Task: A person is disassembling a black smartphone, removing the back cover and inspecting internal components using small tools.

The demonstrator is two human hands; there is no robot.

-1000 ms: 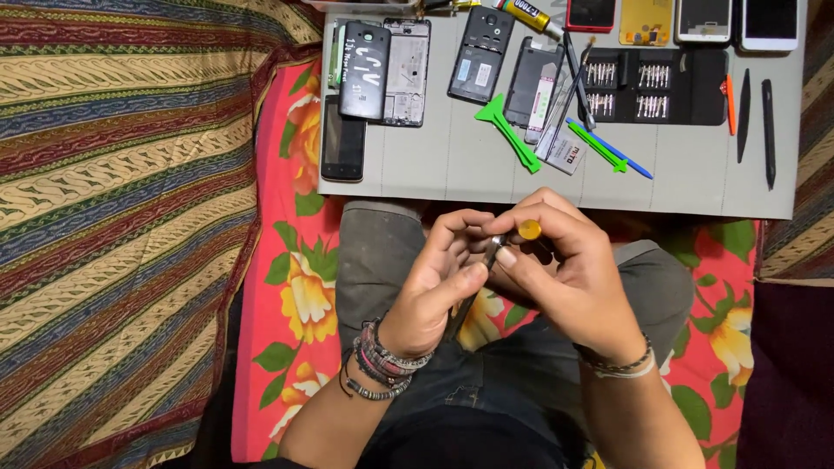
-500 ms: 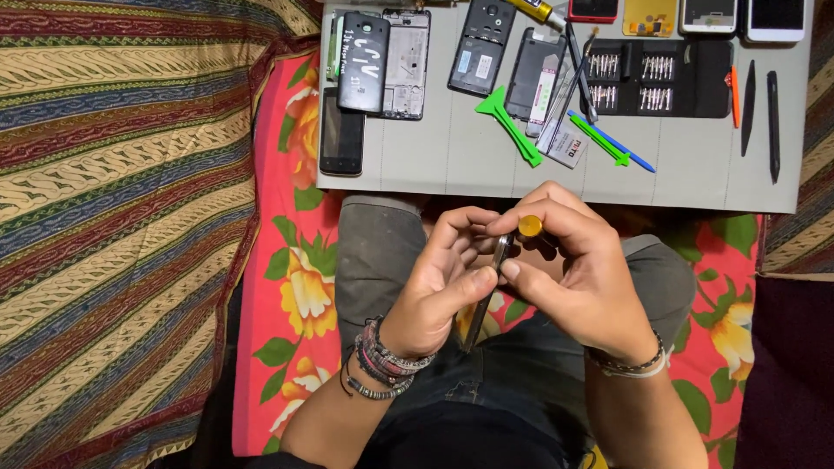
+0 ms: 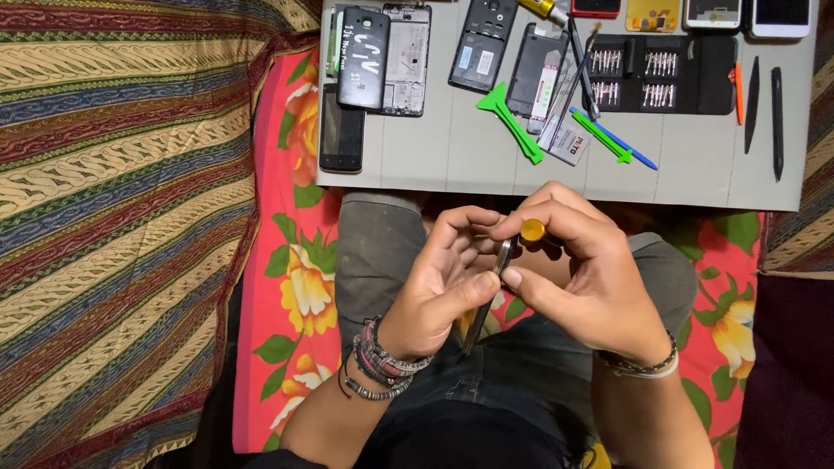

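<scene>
My left hand (image 3: 439, 282) and my right hand (image 3: 595, 278) meet over my lap, just below the mat's near edge. My left hand grips a thin dark phone part (image 3: 483, 304) held edge-on, slanting down toward my jeans. My right hand's fingers pinch a small screwdriver with a yellow cap (image 3: 532, 230), its tip hidden against the top of the part. Beaded bracelets circle both wrists.
A grey work mat (image 3: 486, 169) ahead holds a black phone (image 3: 340, 130), a black back cover (image 3: 363, 56), opened phone frames (image 3: 407, 61), green pry tools (image 3: 508, 117), a black bit case (image 3: 660, 74) and dark spudgers (image 3: 764, 104). Striped cloth (image 3: 122, 217) lies left.
The thin dark part now shows below my left hand, where a second ago it was hidden between my fingers. Both hands stay together over my lap.
</scene>
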